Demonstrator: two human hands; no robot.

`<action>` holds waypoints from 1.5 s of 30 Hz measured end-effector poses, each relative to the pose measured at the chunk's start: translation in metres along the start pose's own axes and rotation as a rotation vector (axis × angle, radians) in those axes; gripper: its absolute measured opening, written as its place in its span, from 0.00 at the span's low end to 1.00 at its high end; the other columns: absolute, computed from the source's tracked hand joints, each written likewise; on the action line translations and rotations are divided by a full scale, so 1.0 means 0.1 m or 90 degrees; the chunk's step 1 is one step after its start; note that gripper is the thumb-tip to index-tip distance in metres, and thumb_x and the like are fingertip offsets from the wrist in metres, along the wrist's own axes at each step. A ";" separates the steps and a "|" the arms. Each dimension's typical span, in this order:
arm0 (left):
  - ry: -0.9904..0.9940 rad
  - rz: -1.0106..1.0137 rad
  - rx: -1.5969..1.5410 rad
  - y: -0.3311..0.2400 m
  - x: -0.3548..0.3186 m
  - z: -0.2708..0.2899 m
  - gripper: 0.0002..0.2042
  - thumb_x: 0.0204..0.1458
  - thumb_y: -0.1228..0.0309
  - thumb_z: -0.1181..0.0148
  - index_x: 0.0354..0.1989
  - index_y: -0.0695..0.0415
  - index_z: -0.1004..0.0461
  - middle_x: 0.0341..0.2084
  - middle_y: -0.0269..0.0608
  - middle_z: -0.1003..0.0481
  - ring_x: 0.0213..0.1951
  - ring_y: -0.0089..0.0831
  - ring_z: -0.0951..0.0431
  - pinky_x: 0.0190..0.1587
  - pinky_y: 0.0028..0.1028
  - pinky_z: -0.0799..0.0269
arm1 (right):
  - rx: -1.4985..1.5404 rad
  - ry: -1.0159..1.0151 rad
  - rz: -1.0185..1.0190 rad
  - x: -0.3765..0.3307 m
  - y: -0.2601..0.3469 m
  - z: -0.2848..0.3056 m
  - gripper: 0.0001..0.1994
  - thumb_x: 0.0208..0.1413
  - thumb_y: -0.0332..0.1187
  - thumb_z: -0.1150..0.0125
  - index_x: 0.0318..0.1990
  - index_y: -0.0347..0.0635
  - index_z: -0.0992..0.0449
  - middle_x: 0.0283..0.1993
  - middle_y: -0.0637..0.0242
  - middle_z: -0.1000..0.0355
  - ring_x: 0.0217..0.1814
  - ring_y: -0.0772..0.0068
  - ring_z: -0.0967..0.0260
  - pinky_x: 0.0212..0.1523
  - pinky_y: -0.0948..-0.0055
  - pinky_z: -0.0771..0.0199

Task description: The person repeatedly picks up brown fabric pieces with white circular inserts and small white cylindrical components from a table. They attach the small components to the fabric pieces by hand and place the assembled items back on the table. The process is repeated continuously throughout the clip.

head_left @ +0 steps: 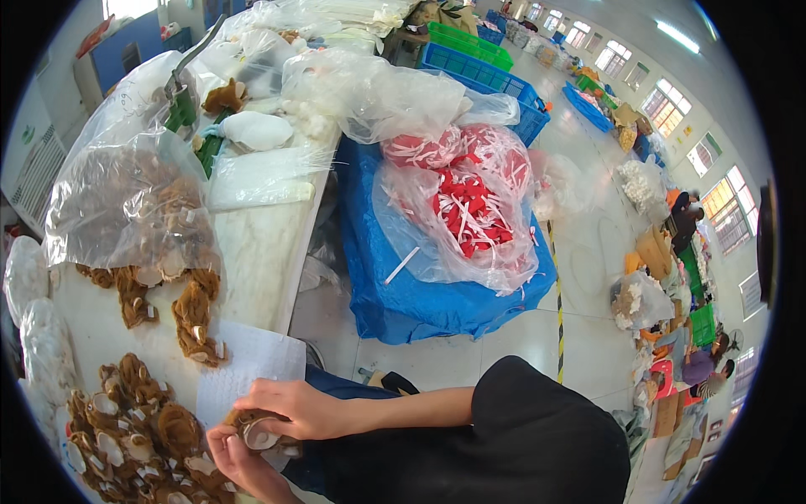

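Note:
Both my hands hold a small brown plush piece (267, 430) with a pale oval inset, over the table's near edge. My right hand (294, 407) curls its fingers over the piece from above. Below it, my left hand (242, 466) pinches the piece's lower left side. Part of the piece is hidden by my fingers. To the left lies a heap of similar brown plush pieces (138, 441) with pale ovals and small white tags. A white printed sheet (252, 361) lies on the table just beyond my hands.
A clear bag (134, 202) spills more brown pieces across the white table (260, 244). Right of it, a blue-covered stand (403, 302) bears bags of red pieces with white strips (474, 210). Blue and green crates (495, 80) stand behind. Other people sit far right.

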State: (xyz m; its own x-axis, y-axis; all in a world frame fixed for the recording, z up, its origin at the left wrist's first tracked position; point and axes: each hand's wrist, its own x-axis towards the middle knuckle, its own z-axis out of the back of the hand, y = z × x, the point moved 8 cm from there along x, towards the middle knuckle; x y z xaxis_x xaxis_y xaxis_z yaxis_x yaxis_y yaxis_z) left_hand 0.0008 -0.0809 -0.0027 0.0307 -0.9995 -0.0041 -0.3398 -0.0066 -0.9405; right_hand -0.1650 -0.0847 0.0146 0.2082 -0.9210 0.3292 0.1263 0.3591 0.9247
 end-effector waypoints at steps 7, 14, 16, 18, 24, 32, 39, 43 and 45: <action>-0.015 0.030 0.146 0.12 0.01 0.05 0.17 0.62 0.75 0.34 0.57 0.65 0.29 0.50 0.49 0.19 0.50 0.36 0.19 0.53 0.33 0.21 | -0.090 -0.040 0.152 -0.06 0.13 0.02 0.23 0.61 0.24 0.34 0.64 0.35 0.26 0.51 0.56 0.29 0.50 0.50 0.24 0.48 0.60 0.21; 0.015 -0.001 0.046 0.11 -0.03 0.17 0.09 0.64 0.84 0.46 0.46 0.72 0.19 0.47 0.51 0.18 0.50 0.34 0.18 0.58 0.31 0.25 | -0.158 0.028 0.126 0.01 0.10 -0.06 0.27 0.59 0.30 0.30 0.67 0.37 0.26 0.53 0.56 0.27 0.51 0.51 0.23 0.49 0.61 0.19; 0.037 0.027 0.079 0.15 -0.04 0.12 0.16 0.62 0.80 0.46 0.56 0.73 0.22 0.53 0.48 0.20 0.56 0.35 0.21 0.65 0.32 0.29 | -0.225 0.037 0.110 0.01 0.06 -0.01 0.27 0.59 0.37 0.28 0.64 0.38 0.24 0.52 0.56 0.24 0.51 0.50 0.23 0.49 0.59 0.20; 0.022 0.035 -0.001 0.14 -0.08 0.22 0.16 0.63 0.83 0.49 0.56 0.73 0.22 0.54 0.50 0.21 0.57 0.36 0.21 0.65 0.33 0.29 | -0.261 0.029 0.129 0.07 0.06 0.00 0.25 0.60 0.43 0.29 0.61 0.37 0.22 0.50 0.55 0.23 0.50 0.48 0.23 0.50 0.55 0.22; -0.074 0.048 -0.119 -0.21 -0.15 0.46 0.17 0.63 0.79 0.47 0.58 0.72 0.22 0.51 0.47 0.19 0.51 0.32 0.18 0.60 0.31 0.24 | -0.340 0.005 0.079 0.20 -0.16 0.05 0.16 0.61 0.39 0.29 0.51 0.41 0.18 0.44 0.60 0.22 0.47 0.52 0.24 0.50 0.56 0.26; -0.141 0.009 0.046 -0.15 -0.26 0.55 0.12 0.59 0.84 0.35 0.51 0.64 0.18 0.46 0.38 0.18 0.48 0.23 0.20 0.54 0.23 0.27 | -0.454 0.001 0.106 0.37 -0.24 -0.17 0.09 0.55 0.31 0.26 0.42 0.45 0.19 0.39 0.68 0.27 0.45 0.61 0.28 0.48 0.61 0.33; -0.109 -0.022 0.121 -0.21 -0.18 0.41 0.07 0.61 0.84 0.36 0.45 0.66 0.16 0.43 0.39 0.17 0.46 0.23 0.19 0.54 0.23 0.27 | -0.499 0.049 0.073 0.53 -0.33 -0.25 0.09 0.53 0.31 0.25 0.37 0.46 0.21 0.39 0.67 0.26 0.44 0.60 0.27 0.47 0.59 0.32; -0.133 -0.022 0.140 -0.22 -0.16 0.38 0.07 0.62 0.83 0.36 0.45 0.66 0.16 0.43 0.38 0.17 0.46 0.22 0.19 0.53 0.22 0.27 | -0.489 0.024 0.087 0.54 -0.30 -0.23 0.08 0.54 0.31 0.26 0.36 0.46 0.22 0.38 0.67 0.26 0.44 0.59 0.26 0.47 0.59 0.31; -0.131 -0.016 0.139 -0.19 -0.18 0.41 0.06 0.62 0.83 0.36 0.44 0.67 0.16 0.42 0.38 0.16 0.46 0.22 0.19 0.53 0.22 0.27 | -0.525 0.032 0.088 0.53 -0.27 -0.25 0.08 0.54 0.32 0.26 0.36 0.46 0.22 0.38 0.66 0.25 0.44 0.58 0.26 0.47 0.58 0.31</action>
State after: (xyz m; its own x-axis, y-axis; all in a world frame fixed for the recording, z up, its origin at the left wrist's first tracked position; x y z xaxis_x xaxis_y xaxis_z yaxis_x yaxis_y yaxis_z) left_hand 0.0457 -0.0619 0.0011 0.2343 -0.9718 -0.0278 -0.1269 -0.0023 -0.9919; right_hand -0.1327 -0.1394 0.0020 0.3149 -0.8596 0.4023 0.7614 0.4819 0.4337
